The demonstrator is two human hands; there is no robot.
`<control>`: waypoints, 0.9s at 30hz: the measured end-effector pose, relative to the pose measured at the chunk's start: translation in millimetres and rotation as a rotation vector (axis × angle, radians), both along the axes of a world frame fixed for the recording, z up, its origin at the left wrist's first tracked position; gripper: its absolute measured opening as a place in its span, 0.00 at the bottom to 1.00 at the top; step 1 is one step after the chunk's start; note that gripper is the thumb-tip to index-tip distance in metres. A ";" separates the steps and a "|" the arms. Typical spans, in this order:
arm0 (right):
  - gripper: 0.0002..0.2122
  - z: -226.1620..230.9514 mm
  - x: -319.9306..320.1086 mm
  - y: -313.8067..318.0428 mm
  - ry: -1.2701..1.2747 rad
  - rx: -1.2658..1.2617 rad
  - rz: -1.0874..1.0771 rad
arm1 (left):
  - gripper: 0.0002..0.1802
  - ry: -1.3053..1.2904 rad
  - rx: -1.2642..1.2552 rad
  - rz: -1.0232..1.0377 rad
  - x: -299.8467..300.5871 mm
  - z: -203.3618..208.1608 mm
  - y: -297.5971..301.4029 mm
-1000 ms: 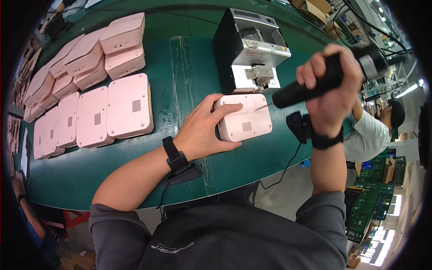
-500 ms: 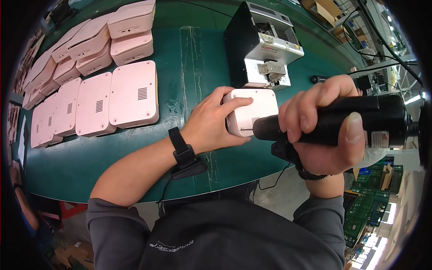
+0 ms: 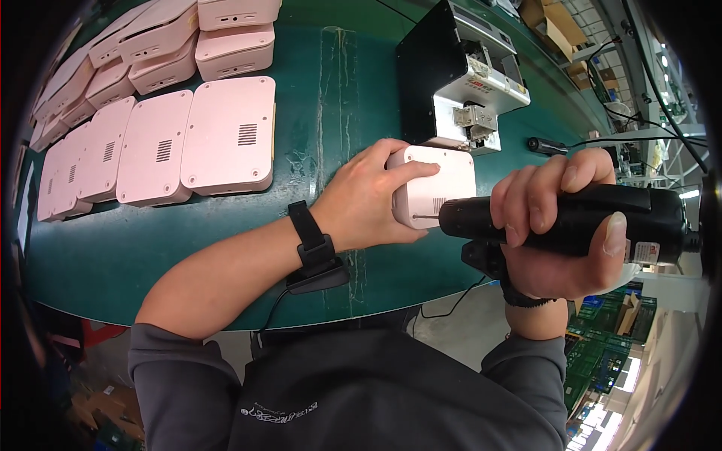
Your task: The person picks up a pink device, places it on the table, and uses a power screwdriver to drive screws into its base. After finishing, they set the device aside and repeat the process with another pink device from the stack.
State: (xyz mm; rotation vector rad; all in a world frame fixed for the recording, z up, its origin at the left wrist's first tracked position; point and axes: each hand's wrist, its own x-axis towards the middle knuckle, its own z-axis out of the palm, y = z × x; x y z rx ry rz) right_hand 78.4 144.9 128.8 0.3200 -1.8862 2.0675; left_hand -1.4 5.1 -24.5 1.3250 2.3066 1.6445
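Note:
A pale pink plastic housing (image 3: 455, 174) with a slotted vent and corner screw holes lies on the green bench. My left hand (image 3: 374, 192) grips its left end, index finger stretched across the top and thumb along the near side. In my right hand (image 3: 560, 233) is a black electric screwdriver (image 3: 594, 214), held nearly level with fingers and thumb wrapped around its body. Its thin bit (image 3: 427, 217) reaches the housing's near left corner hole. Whether a screw sits there is too small to tell.
Several like housings (image 3: 229, 135) stand in rows and stacks at the left. Behind my housing is a black and silver machine (image 3: 429, 83). A dark corded tool (image 3: 547, 146) lies to its right. My left wrist wears a black strap with a cable (image 3: 280, 304). Green crates (image 3: 594, 361) stand lower right.
The whole view has shifted slightly. Both hands keep their grips, and the bit stays at the same corner, with slightly more of its length showing.

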 end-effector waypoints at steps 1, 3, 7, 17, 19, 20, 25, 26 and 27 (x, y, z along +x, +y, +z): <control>0.20 -0.7 -0.7 0.8 0.002 -0.005 0.000 | 0.44 0.001 -0.002 0.001 0.0 -0.5 -0.3; 0.20 -2.0 -2.2 1.9 0.006 -0.011 0.016 | 0.43 0.004 -0.006 0.003 -0.6 -1.5 -0.9; 0.20 -0.3 -1.0 5.1 0.013 -0.048 0.056 | 0.43 0.020 -0.006 0.002 -0.7 1.8 0.5; 0.18 42.6 11.6 38.9 0.246 -0.222 0.045 | 0.41 -0.213 -0.025 -0.123 9.4 19.3 -19.3; 0.20 59.0 25.6 56.7 0.351 -0.177 -0.074 | 0.39 -0.662 0.066 -0.284 18.4 23.1 -27.6; 0.20 60.9 32.4 64.5 0.374 -0.187 -0.079 | 0.39 -0.641 0.052 -0.286 25.4 27.4 -33.0; 0.14 31.0 46.2 95.5 0.318 -0.145 -0.286 | 0.38 -1.525 0.402 -0.281 40.4 33.9 -72.4; 0.13 18.5 47.3 101.0 0.279 -0.142 -0.337 | 0.38 -1.611 0.422 -0.329 40.0 34.1 -78.0; 0.11 8.0 47.7 104.6 0.238 -0.140 -0.387 | 0.38 -1.697 0.441 -0.377 40.6 34.8 -82.8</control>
